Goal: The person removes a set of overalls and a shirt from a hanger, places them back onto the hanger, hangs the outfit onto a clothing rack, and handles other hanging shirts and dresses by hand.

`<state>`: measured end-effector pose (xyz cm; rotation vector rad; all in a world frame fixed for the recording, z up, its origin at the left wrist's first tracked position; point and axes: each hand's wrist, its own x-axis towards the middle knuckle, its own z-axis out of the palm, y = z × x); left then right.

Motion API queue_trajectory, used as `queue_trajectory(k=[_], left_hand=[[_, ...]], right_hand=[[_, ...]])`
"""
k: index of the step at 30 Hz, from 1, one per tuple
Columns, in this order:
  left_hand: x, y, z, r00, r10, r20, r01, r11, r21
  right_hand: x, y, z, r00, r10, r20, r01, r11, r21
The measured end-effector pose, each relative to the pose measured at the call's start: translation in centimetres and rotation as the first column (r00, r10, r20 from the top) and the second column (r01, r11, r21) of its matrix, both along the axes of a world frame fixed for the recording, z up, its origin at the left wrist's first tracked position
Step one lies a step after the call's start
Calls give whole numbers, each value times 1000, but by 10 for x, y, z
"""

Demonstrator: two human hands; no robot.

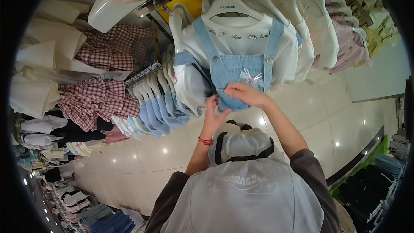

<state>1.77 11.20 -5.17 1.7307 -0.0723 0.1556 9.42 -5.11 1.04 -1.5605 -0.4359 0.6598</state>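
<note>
A light-blue denim pinafore (pixel 240 64) with a white bow on its front hangs over a white short-sleeved top (pixel 241 30) on a white hanger (pixel 233 8). My right hand (pixel 246 93) is closed on the denim low on its front, below the bow. At the lower left edge of the same garment is my left hand (pixel 214 114), thumb and fingers apart, with a red cord bracelet on the wrist. The fingertips come up to the hem; exactly what they touch is hard to see. Over my chest is a grey apron (pixel 250 190).
More white tops (pixel 302 39) hang behind on the rail. To the left are blue garments (pixel 157 112) on hangers and red checked garments (pixel 101 99). Pale floor tiles (pixel 168 155) lie below. Dark folded clothes (pixel 366 194) sit on a low display at lower right.
</note>
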Motion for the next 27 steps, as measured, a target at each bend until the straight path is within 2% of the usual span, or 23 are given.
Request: queue_trajectory(k=[2, 5, 8, 9, 10, 11, 14, 17, 20, 21, 23, 26, 27], left_hand=[[2, 10, -6, 942, -236, -240, 208, 969, -136], [-5, 16, 4, 902, -249, -352, 119, 929, -351], [-13, 21, 19, 963, -120, -243, 66, 974, -217], [-16, 19, 31, 977, -86, -194, 92, 995, 23], [-21, 17, 48, 988, -63, -139, 98, 960, 262], [-26, 15, 61, 995, -52, -82, 86, 870, 486], [-40, -2, 78, 979, -164, 118, 48, 756, 653], [-49, -14, 82, 966, -252, 58, 138, 692, 709], [-52, -16, 79, 947, -311, -79, 272, 648, 711], [-54, -16, 76, 935, -334, -121, 317, 632, 707], [-55, -15, 58, 934, -322, -158, 344, 679, 649], [-57, -14, 34, 946, -286, -151, 318, 733, 601], [-59, -15, 31, 953, -269, -140, 298, 750, 590]], right_hand=[[3, -4, 9, 991, -98, -94, 112, 981, 160], [14, -18, 25, 932, -283, -228, 321, 935, 151], [28, -41, 20, 946, -275, -171, 300, 943, 142], [30, -45, 19, 954, -270, -128, 286, 949, 130], [31, -49, 18, 961, -262, -87, 271, 956, 117], [32, -51, 17, 967, -251, -46, 254, 962, 103], [28, -52, 11, 946, -321, -43, 324, 942, 86], [25, -50, 6, 939, -344, -14, 343, 932, 122], [24, -56, -6, 903, -379, -203, 424, 863, 274], [23, -59, -4, 902, -400, -160, 429, 868, 250], [21, -63, 3, 897, -436, -70, 441, 874, 203], [-11, -58, -5, 891, -454, -14, 453, 891, -19], [-25, -54, -12, 914, -402, -52, 395, 912, -107]])
